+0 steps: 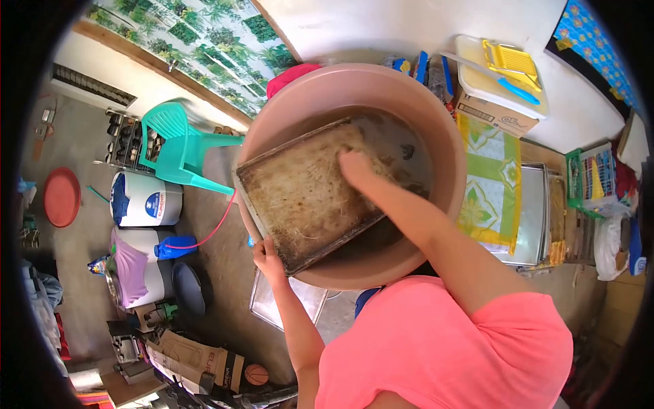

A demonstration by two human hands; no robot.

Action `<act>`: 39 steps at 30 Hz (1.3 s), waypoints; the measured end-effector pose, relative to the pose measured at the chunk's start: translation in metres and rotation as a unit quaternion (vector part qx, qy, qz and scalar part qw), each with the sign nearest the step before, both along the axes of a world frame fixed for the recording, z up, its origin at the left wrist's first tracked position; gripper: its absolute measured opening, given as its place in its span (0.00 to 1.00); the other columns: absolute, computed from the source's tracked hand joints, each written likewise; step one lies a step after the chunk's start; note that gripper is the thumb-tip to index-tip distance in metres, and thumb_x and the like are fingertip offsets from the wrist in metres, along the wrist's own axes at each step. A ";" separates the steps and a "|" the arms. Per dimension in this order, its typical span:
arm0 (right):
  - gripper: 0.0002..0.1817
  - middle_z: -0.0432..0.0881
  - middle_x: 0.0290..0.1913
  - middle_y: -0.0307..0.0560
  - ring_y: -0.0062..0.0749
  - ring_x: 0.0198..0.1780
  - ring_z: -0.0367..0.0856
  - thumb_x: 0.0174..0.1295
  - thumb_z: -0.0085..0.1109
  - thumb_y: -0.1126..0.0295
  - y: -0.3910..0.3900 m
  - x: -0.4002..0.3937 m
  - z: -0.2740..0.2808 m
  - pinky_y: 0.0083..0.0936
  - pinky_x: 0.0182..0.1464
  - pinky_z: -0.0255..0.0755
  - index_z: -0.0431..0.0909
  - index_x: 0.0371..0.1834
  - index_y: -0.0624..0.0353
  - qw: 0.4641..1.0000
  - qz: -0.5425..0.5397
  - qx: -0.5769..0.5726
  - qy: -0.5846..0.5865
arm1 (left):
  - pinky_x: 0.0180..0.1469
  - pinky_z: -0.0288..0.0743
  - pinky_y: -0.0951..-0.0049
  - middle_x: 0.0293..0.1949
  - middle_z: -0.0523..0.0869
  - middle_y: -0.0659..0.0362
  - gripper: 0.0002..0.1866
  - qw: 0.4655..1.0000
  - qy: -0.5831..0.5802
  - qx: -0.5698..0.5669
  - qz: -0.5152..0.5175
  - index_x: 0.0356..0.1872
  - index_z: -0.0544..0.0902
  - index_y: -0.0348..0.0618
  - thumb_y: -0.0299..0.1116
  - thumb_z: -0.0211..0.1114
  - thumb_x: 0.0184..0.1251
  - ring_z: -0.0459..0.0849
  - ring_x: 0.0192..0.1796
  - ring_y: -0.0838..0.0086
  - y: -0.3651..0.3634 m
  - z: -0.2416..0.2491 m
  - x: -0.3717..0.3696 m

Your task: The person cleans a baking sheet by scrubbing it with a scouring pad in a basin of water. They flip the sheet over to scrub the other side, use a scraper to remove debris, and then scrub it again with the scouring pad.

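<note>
A worn, brown-stained baking tray (306, 191) rests tilted in a large pinkish-brown basin (436, 116), its left end on the rim and its far right part down at the dark water (409, 146). My left hand (267, 258) grips the tray's near left edge, by the corner. My right hand (354, 169) is closed and pressed against the tray's surface toward its right side. Whatever lies under those fingers is hidden. A small dark bit (407, 150) shows in the water.
A green plastic chair (184, 146) stands left of the basin, near a white washing machine (153, 198). Another metal tray (272, 303) lies on the floor below the basin. To the right are a cardboard box (494, 112), a blue-handled knife (514, 88) and a patterned cloth (487, 191).
</note>
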State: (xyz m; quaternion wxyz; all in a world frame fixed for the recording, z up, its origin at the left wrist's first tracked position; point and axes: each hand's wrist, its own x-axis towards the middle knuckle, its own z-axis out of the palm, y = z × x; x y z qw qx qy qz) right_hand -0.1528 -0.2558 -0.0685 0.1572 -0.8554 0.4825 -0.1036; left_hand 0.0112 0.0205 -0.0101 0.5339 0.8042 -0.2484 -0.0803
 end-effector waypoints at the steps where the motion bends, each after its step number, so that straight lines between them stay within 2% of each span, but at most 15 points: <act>1: 0.19 0.84 0.36 0.60 0.47 0.36 0.85 0.59 0.50 0.72 -0.011 -0.018 -0.004 0.38 0.35 0.81 0.73 0.51 0.74 1.000 -0.001 0.025 0.008 | 0.34 0.65 0.73 0.25 0.75 0.63 0.14 1.000 0.007 -0.006 0.002 0.26 0.78 0.34 0.34 0.63 0.66 0.68 0.29 0.78 0.000 0.000 -0.001; 3: 0.19 0.84 0.35 0.58 0.45 0.34 0.85 0.59 0.50 0.73 -0.026 -0.044 -0.006 0.35 0.33 0.80 0.72 0.51 0.76 0.997 -0.004 0.073 0.021 | 0.34 0.64 0.72 0.25 0.74 0.62 0.14 1.000 0.000 -0.016 -0.002 0.24 0.76 0.34 0.33 0.63 0.66 0.67 0.29 0.77 -0.001 -0.001 0.004; 7: 0.23 0.82 0.33 0.67 0.53 0.34 0.85 0.56 0.50 0.73 0.089 -0.028 0.029 0.38 0.36 0.81 0.70 0.54 0.76 0.994 0.099 -0.036 0.030 | 0.33 0.64 0.72 0.25 0.73 0.63 0.14 1.000 0.021 -0.014 -0.002 0.24 0.76 0.35 0.33 0.63 0.66 0.66 0.29 0.77 0.002 -0.007 0.005; 10: 0.18 0.82 0.33 0.64 0.51 0.30 0.85 0.57 0.51 0.72 0.112 -0.042 0.039 0.37 0.33 0.81 0.73 0.49 0.72 0.988 0.117 -0.103 -0.006 | 0.32 0.64 0.74 0.24 0.73 0.64 0.14 0.999 0.035 -0.007 0.002 0.24 0.75 0.36 0.34 0.62 0.67 0.67 0.29 0.79 0.001 -0.002 0.002; 14: 0.14 0.84 0.30 0.56 0.46 0.33 0.86 0.56 0.54 0.74 0.034 -0.070 -0.010 0.35 0.35 0.82 0.75 0.44 0.70 0.997 -0.042 0.051 0.038 | 0.29 0.64 0.77 0.23 0.73 0.66 0.16 1.000 0.008 -0.018 -0.019 0.23 0.75 0.38 0.37 0.61 0.69 0.68 0.27 0.82 0.003 -0.007 0.005; 16: 0.13 0.85 0.33 0.55 0.46 0.35 0.86 0.56 0.54 0.74 0.031 -0.073 0.004 0.36 0.34 0.82 0.75 0.41 0.71 0.996 -0.025 0.074 0.047 | 0.31 0.64 0.76 0.23 0.73 0.65 0.16 0.999 0.024 -0.026 -0.019 0.23 0.74 0.38 0.36 0.61 0.68 0.67 0.28 0.81 0.000 -0.005 0.006; 20: 0.22 0.83 0.33 0.63 0.51 0.34 0.85 0.55 0.53 0.72 0.116 -0.044 0.044 0.38 0.32 0.80 0.72 0.52 0.75 0.996 0.083 0.013 0.037 | 0.34 0.64 0.73 0.24 0.72 0.64 0.15 0.996 0.081 -0.032 -0.015 0.23 0.73 0.37 0.34 0.62 0.67 0.66 0.30 0.78 0.000 -0.002 0.002; 23: 0.25 0.81 0.33 0.65 0.49 0.32 0.84 0.54 0.53 0.72 0.127 -0.055 0.049 0.36 0.31 0.79 0.70 0.56 0.75 0.992 0.105 -0.057 0.026 | 0.33 0.66 0.76 0.24 0.74 0.65 0.15 0.998 0.057 -0.017 -0.022 0.24 0.74 0.38 0.37 0.62 0.68 0.68 0.29 0.80 -0.001 0.006 -0.001; 26: 0.19 0.83 0.35 0.60 0.45 0.36 0.85 0.59 0.51 0.71 0.054 -0.082 0.024 0.36 0.36 0.80 0.74 0.52 0.68 0.995 0.002 0.074 0.067 | 0.33 0.67 0.76 0.24 0.75 0.66 0.16 0.998 0.046 -0.033 -0.021 0.24 0.75 0.37 0.38 0.62 0.67 0.69 0.29 0.80 0.001 -0.004 0.001; 29: 0.08 0.83 0.37 0.61 0.54 0.42 0.84 0.58 0.51 0.74 -0.005 -0.102 0.050 0.44 0.43 0.79 0.76 0.39 0.63 0.998 -0.048 0.034 0.012 | 0.34 0.66 0.76 0.25 0.75 0.65 0.17 0.999 0.011 -0.030 -0.022 0.23 0.75 0.36 0.39 0.63 0.66 0.69 0.30 0.80 -0.002 -0.005 0.006; 32: 0.14 0.83 0.41 0.62 0.57 0.47 0.82 0.59 0.54 0.67 -0.049 -0.118 0.070 0.50 0.49 0.75 0.77 0.47 0.59 0.987 -0.121 0.053 -0.092 | 0.34 0.66 0.75 0.25 0.75 0.64 0.18 0.999 -0.040 -0.004 -0.008 0.23 0.75 0.35 0.40 0.64 0.65 0.68 0.30 0.79 -0.001 -0.003 0.001; 34: 0.19 0.82 0.45 0.61 0.59 0.49 0.80 0.59 0.55 0.67 -0.092 -0.124 0.028 0.49 0.49 0.76 0.76 0.55 0.55 0.974 -0.131 0.036 -0.183 | 0.34 0.65 0.74 0.24 0.73 0.64 0.19 0.999 -0.053 0.007 -0.003 0.23 0.76 0.34 0.40 0.65 0.65 0.67 0.30 0.78 0.000 0.001 0.001; 36: 0.20 0.79 0.51 0.56 0.55 0.48 0.80 0.63 0.52 0.70 -0.095 -0.121 0.051 0.47 0.47 0.79 0.71 0.59 0.57 0.859 -0.227 0.311 -0.338 | 0.34 0.64 0.73 0.23 0.71 0.63 0.19 0.999 -0.042 0.007 -0.008 0.22 0.75 0.35 0.40 0.65 0.65 0.66 0.29 0.78 -0.001 0.002 0.001; 37: 0.21 0.77 0.53 0.55 0.52 0.48 0.80 0.64 0.50 0.71 -0.105 -0.122 0.038 0.47 0.46 0.79 0.68 0.61 0.57 0.828 -0.227 0.356 -0.369 | 0.41 0.65 0.67 0.28 0.71 0.53 0.19 1.000 0.009 0.022 -0.004 0.22 0.74 0.31 0.38 0.65 0.64 0.69 0.33 0.67 -0.001 0.005 0.001; 39: 0.22 0.73 0.57 0.52 0.48 0.49 0.79 0.66 0.48 0.72 -0.127 -0.120 0.002 0.47 0.45 0.80 0.63 0.64 0.57 0.757 -0.227 0.442 -0.425 | 0.43 0.66 0.67 0.30 0.72 0.52 0.18 1.000 0.009 0.014 0.014 0.23 0.76 0.31 0.38 0.65 0.64 0.71 0.35 0.66 -0.002 0.002 0.000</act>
